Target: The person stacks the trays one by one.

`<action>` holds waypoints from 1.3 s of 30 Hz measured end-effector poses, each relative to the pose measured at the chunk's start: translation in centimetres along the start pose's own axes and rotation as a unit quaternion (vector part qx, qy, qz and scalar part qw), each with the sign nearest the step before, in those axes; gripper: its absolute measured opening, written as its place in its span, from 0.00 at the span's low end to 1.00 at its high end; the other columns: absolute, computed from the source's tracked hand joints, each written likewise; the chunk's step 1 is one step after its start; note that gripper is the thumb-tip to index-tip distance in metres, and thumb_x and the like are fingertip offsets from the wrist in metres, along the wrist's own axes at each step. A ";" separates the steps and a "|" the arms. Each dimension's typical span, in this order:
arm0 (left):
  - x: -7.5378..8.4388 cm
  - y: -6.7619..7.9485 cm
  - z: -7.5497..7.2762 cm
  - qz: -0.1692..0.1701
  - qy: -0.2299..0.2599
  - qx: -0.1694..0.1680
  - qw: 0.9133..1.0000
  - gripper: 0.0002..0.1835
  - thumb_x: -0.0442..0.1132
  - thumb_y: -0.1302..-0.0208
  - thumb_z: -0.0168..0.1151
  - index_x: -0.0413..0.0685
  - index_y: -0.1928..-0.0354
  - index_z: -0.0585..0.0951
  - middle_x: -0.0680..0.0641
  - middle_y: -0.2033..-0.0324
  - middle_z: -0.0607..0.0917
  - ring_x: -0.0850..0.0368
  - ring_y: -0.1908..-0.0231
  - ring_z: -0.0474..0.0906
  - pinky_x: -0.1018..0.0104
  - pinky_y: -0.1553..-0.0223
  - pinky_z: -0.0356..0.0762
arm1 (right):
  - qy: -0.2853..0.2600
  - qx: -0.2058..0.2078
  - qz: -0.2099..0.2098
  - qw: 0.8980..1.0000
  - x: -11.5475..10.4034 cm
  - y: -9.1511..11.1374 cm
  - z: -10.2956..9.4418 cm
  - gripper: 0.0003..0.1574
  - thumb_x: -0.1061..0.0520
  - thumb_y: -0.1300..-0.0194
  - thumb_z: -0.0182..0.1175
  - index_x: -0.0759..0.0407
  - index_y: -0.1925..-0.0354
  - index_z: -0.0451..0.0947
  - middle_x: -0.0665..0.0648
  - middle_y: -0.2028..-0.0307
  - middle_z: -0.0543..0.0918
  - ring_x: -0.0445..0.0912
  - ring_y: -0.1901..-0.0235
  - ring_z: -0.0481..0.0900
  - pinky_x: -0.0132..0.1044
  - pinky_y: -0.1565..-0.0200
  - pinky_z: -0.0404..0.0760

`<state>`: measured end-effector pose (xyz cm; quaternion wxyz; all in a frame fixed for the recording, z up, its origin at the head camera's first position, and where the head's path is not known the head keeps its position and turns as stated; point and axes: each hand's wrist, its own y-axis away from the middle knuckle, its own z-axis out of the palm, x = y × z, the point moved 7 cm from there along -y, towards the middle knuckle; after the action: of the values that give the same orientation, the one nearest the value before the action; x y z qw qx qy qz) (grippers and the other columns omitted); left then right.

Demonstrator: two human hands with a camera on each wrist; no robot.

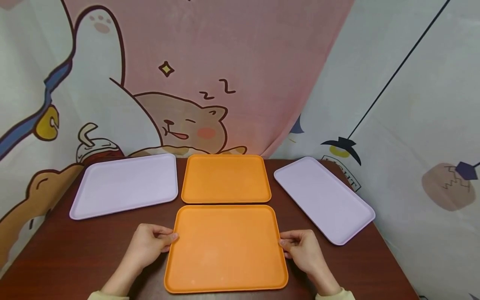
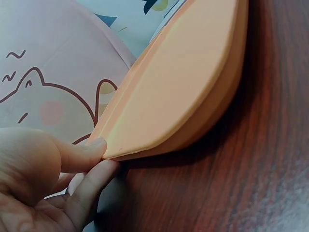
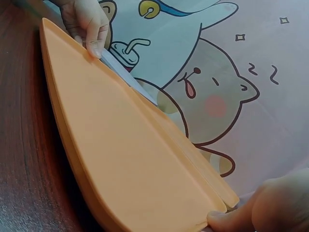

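In the head view an orange tray lies at the front middle of the brown table. My left hand pinches its left rim, thumb on top and fingers below. On the opposite rim my right hand holds on the same way. The left wrist view shows the left thumb on the tray's edge. In the right wrist view the right thumb presses the near rim, and the left hand appears at the far side. A second orange tray lies just behind the first.
A pale lilac tray lies at the back left of the table, slightly turned. Another lilac tray lies slantwise on the right. Behind the table hangs a cloth printed with cartoon animals.
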<state>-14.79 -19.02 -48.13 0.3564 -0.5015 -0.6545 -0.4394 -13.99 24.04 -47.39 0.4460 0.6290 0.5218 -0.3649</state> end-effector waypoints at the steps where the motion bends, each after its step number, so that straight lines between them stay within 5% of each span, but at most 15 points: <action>1: 0.0 0.0 0.0 0.000 0.003 -0.003 1.000 0.08 0.30 0.37 0.76 0.29 0.61 0.89 0.41 0.69 0.90 0.51 0.68 0.89 0.62 0.69 0.89 | -0.004 -0.004 0.003 1.000 0.0 0.0 -0.1 0.11 0.74 0.33 0.66 0.78 0.52 0.86 0.63 0.67 0.88 0.48 0.72 0.86 0.37 0.72 0.88; 8: -0.2 -0.3 -0.9 -0.007 0.053 -0.039 0.998 0.14 0.31 0.30 0.71 0.24 0.50 0.85 0.37 0.62 0.90 0.49 0.64 0.89 0.59 0.63 0.90 | -0.045 -0.055 -0.001 0.998 -0.4 0.0 -0.9 0.18 0.74 0.28 0.61 0.84 0.43 0.78 0.66 0.62 0.87 0.55 0.65 0.89 0.43 0.64 0.91; 17: -0.1 -0.4 -2.3 0.003 0.075 -0.056 0.996 0.23 0.34 0.27 0.69 0.25 0.38 0.79 0.33 0.52 0.88 0.43 0.54 0.89 0.54 0.57 0.90 | -0.060 -0.068 -0.004 0.996 -0.5 0.1 -1.2 0.22 0.69 0.27 0.64 0.84 0.41 0.76 0.70 0.57 0.87 0.58 0.61 0.89 0.46 0.60 0.91; 26: 1.5 -1.7 -2.7 0.022 0.066 -0.053 0.996 0.26 0.33 0.26 0.67 0.28 0.31 0.75 0.33 0.46 0.86 0.46 0.49 0.86 0.54 0.53 0.89 | -0.071 -0.047 -0.014 0.996 -1.3 -1.5 -1.9 0.23 0.65 0.26 0.66 0.80 0.40 0.78 0.72 0.49 0.86 0.58 0.54 0.89 0.46 0.54 0.90; 39: 3.8 -4.3 -2.0 0.043 0.047 -0.059 0.996 0.27 0.39 0.25 0.67 0.30 0.32 0.76 0.31 0.42 0.84 0.44 0.46 0.85 0.57 0.49 0.87 | -0.118 -0.024 -0.009 0.993 -1.6 -4.0 -2.7 0.27 0.57 0.17 0.57 0.79 0.33 0.72 0.74 0.43 0.83 0.60 0.49 0.87 0.46 0.48 0.88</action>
<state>-19.87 -20.05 -44.86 0.3754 -0.5282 -0.5877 -0.4845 -18.26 26.26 -45.72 0.5161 0.5662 0.4794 -0.4282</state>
